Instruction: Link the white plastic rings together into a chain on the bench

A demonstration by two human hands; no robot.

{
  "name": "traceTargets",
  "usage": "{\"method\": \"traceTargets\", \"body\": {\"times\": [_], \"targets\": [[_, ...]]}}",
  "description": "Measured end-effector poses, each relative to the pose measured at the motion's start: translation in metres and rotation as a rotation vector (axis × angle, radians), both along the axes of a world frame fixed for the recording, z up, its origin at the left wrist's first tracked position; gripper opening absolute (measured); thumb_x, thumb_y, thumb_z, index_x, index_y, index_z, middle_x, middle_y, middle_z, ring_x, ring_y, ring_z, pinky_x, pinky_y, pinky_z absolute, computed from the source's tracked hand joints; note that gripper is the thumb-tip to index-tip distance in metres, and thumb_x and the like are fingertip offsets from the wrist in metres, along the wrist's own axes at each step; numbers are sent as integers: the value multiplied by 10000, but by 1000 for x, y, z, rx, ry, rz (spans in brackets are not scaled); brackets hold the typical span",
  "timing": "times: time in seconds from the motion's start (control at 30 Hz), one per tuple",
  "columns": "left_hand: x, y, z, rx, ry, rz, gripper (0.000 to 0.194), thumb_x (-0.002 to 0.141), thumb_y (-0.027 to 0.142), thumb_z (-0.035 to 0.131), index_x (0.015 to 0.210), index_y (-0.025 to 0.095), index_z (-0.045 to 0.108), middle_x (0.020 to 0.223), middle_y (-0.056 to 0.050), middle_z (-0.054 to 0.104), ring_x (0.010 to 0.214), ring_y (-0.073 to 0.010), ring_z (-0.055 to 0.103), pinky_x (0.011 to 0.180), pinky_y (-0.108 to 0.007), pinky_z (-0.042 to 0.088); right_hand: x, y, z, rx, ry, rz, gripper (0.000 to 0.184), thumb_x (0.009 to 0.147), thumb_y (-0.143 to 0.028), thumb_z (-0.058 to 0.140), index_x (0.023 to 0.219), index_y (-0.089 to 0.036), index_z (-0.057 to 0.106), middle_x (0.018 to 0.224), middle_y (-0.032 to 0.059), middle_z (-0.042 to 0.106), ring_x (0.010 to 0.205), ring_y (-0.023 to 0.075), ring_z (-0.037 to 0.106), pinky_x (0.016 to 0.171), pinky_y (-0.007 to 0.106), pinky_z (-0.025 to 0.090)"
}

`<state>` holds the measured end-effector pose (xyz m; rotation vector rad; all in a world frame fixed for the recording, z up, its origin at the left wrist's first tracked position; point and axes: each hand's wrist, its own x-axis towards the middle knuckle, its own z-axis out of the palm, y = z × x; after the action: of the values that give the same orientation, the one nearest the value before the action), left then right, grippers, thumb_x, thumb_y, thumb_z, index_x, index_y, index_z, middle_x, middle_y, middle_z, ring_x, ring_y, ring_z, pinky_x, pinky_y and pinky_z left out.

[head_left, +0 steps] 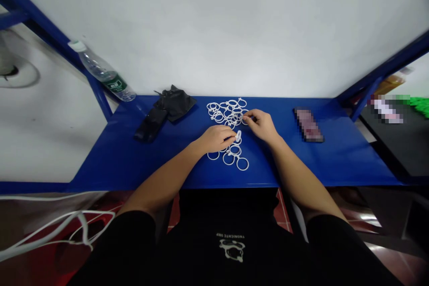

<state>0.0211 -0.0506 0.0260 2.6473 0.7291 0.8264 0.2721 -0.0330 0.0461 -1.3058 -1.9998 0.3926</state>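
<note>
White plastic rings with small nubs, like curtain rings, lie on the blue table [187, 165] in two groups. The farther pile [229, 114] is dense and overlapping; the nearer group [235, 150] is looser and closer to my body. My left hand [218, 138] pinches a white ring [238, 136] between thumb and fingertips, just above the nearer group, and covers part of those rings. At the right edge of the farther pile, the fingers of my right hand [260, 124] are closed on another white ring [245, 121], which still lies against the pile.
A clear plastic bottle [103, 71] stands at the back left. Beside it are a black pouch [176, 103] and a dark flat object [151, 124]. A blurred-out phone-like object [308, 124] lies on the right. Blue frame bars [100, 96] rise at both sides, with a white wall behind.
</note>
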Motion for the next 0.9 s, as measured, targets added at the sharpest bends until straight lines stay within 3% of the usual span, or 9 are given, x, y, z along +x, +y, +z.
{"method": "traceTargets", "body": {"times": [0.17,0.4,0.6,0.77,0.9], "targets": [[1,-2,-2,-33,15,-24,209,1019,304,641,1136,227,796,1038,-48,795,940,-192,743,879,-341,590,10,13,-15,-107,-258,-94,310,942,-303,692,1237,-225,744,1227,120,722,1053,290,702,906,410,579],[1,0,-3,-9,-22,27,220,1049,322,611,1046,207,799,959,-44,795,896,-185,744,829,-332,589,3,9,-16,-179,-334,-153,424,910,-421,768,1290,-238,716,1297,123,660,1054,292,713,891,408,594],[2,2,-6,-20,-23,29,215,1055,313,611,1047,205,796,950,-42,793,900,-188,746,844,-336,588,-4,4,-7,-204,-375,-163,307,899,-362,752,1174,-229,726,1248,104,679,1038,272,706,858,358,567],[0,4,-6,-55,-22,79,198,1046,316,626,1058,207,791,958,-36,799,904,-192,748,846,-343,589,-7,-1,2,-253,-456,-203,299,904,-326,711,1192,-254,747,1253,89,683,961,248,711,786,322,529],[-1,5,-6,-102,-3,117,171,1027,311,664,1093,207,783,1006,-40,805,944,-199,748,868,-354,593,-3,0,6,-270,-474,-237,174,906,-308,696,1045,-237,773,1149,79,716,935,235,697,752,306,494]]}}
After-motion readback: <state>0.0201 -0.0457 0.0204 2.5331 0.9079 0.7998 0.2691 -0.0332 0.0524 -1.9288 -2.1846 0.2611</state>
